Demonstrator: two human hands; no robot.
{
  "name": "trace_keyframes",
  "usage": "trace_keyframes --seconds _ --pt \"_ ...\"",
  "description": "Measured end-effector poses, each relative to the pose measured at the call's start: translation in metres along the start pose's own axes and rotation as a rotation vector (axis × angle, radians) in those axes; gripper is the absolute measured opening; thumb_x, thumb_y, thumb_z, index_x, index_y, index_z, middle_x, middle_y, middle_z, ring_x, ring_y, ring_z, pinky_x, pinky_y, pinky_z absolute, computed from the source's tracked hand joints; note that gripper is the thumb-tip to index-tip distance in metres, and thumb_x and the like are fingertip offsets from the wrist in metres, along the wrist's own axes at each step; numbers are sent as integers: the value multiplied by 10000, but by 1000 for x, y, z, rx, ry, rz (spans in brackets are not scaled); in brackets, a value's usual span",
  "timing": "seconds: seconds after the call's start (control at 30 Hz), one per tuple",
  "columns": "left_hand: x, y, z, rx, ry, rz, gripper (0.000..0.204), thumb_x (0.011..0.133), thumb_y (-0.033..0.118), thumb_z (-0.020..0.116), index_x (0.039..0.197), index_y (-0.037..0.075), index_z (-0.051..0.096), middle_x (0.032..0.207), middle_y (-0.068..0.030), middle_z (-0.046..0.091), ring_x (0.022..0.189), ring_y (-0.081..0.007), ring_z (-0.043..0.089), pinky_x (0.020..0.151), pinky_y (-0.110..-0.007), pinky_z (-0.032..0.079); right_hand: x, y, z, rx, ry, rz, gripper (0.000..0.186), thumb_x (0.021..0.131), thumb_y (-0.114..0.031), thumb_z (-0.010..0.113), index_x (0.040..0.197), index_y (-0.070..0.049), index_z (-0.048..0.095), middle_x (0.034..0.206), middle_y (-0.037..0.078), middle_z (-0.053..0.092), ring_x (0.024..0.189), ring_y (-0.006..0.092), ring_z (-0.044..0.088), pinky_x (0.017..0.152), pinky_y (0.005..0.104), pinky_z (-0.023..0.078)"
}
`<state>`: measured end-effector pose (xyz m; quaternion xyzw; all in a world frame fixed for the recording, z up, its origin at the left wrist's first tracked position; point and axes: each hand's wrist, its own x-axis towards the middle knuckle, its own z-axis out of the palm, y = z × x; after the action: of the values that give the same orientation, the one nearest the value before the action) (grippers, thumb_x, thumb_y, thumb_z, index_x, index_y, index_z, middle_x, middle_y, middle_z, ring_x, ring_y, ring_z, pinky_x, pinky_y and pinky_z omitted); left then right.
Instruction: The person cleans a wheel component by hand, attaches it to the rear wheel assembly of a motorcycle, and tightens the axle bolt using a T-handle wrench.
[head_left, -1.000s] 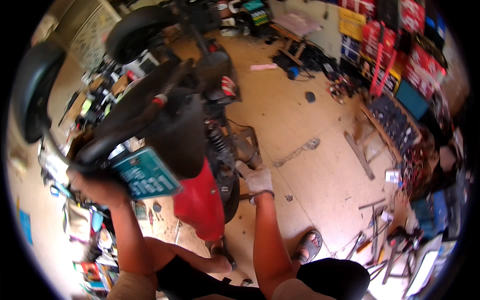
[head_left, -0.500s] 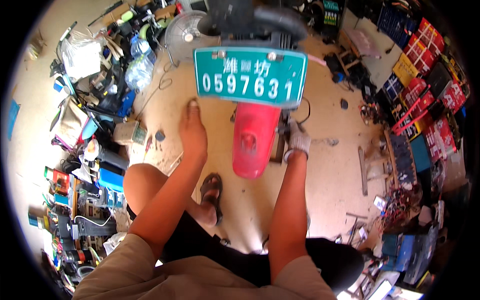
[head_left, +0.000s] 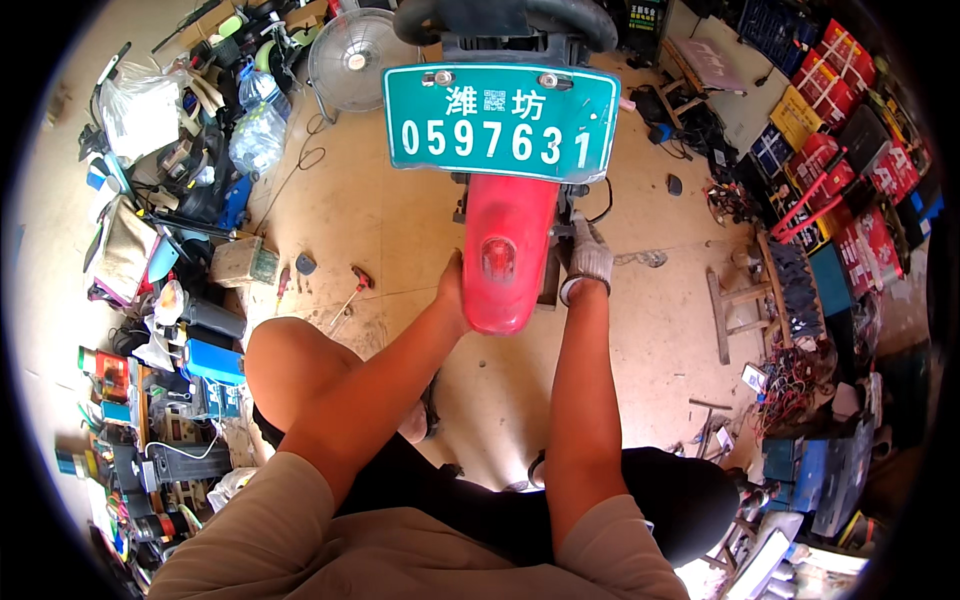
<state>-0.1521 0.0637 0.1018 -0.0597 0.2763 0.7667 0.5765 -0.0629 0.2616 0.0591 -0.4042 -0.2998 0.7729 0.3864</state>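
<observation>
In front of me stands the rear of a two-wheeler, with a red rear fender [head_left: 510, 225] and a green licence plate [head_left: 500, 120] bolted above it. A small red lamp [head_left: 498, 260] is set in the fender. My bare left hand [head_left: 453, 290] is against the fender's left side, low down; its fingers are hidden behind the fender. On the right, my right hand [head_left: 588, 255] wears a pale knitted glove. It is closed at the dark metal parts beside the wheel, and what lies in its fingers is hidden.
A red T-handle tool [head_left: 360, 278] and a red-handled screwdriver [head_left: 283, 282] lie on the floor to the left, near a block-shaped box [head_left: 244, 262]. A standing fan [head_left: 358, 60] is behind. Piled parts line the left; red boxes [head_left: 838, 60] and a wooden frame [head_left: 735, 310] are right.
My left hand has moved right and down from open floor to the fender's left side. The two-wheeler appears slightly higher in view. My right hand stays by the wheel.
</observation>
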Motion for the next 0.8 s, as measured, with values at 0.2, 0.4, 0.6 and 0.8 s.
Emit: trace_keyframes --seconds 0.2,0.4,0.6,0.8 --pt "24 -22 -56 -289 -500 15 949 902 751 546 1575 110 356 1590 -159 419 1424 -372 457 1149 -537 435 -9 10 9 118 0 -8 306 916 -310 802 1074 -59 724 860 22 674 669 114 589 571 263 479" --pt "20 -27 -37 -321 -520 15 1011 832 718 694 1568 108 365 1585 -162 425 1417 -376 465 1146 -537 441 4 13 2 157 -14 1 318 910 -314 810 1090 -68 723 910 29 685 717 132 616 612 268 528" --pt "23 -26 -48 -245 -457 48 994 840 717 689 1557 103 379 1559 -173 453 1388 -378 495 1115 -554 467 -1 10 4 118 -28 11 338 911 -328 804 1087 -52 719 915 38 685 743 141 632 633 274 549" --pt "21 -28 -41 -316 -451 41 986 841 717 690 1549 99 390 1541 -171 473 1369 -382 512 1094 -552 485 -2 6 2 86 -35 -13 357 920 -343 790 1081 -33 715 909 52 691 738 153 638 645 280 561"
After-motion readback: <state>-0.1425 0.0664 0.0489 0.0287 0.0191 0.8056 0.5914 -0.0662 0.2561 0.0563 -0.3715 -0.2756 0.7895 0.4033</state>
